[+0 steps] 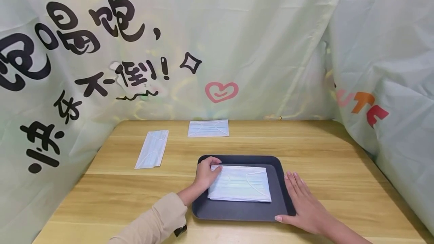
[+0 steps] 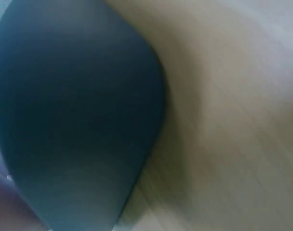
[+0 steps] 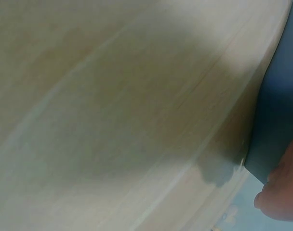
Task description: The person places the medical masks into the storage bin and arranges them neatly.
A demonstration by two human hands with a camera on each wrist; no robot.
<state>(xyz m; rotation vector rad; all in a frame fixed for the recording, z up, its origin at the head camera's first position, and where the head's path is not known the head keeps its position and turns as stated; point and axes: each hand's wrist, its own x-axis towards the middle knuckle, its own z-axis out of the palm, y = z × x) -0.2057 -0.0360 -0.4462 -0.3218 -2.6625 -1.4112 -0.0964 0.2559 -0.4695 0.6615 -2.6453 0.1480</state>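
A dark rectangular tray (image 1: 234,214) lies on the table with a small stack of pale blue face masks (image 1: 237,183) in it, white ear loops showing on top. My left hand (image 1: 205,174) reaches over the tray's left side and holds the stack's far left corner, thumb on top and fingertips just beyond its edge. Along the tray's right rim rests my right hand (image 1: 306,206), fingers straight and thumb spread toward the near right corner. Both wrist views are blurred and show mainly the tray's side (image 2: 84,106) and the table.
On the wooden table (image 1: 322,150), one face mask (image 1: 152,150) lies lengthwise left of the tray, and another face mask (image 1: 208,128) lies near the back edge. A printed cloth curtain (image 1: 264,59) hangs around the back and sides.
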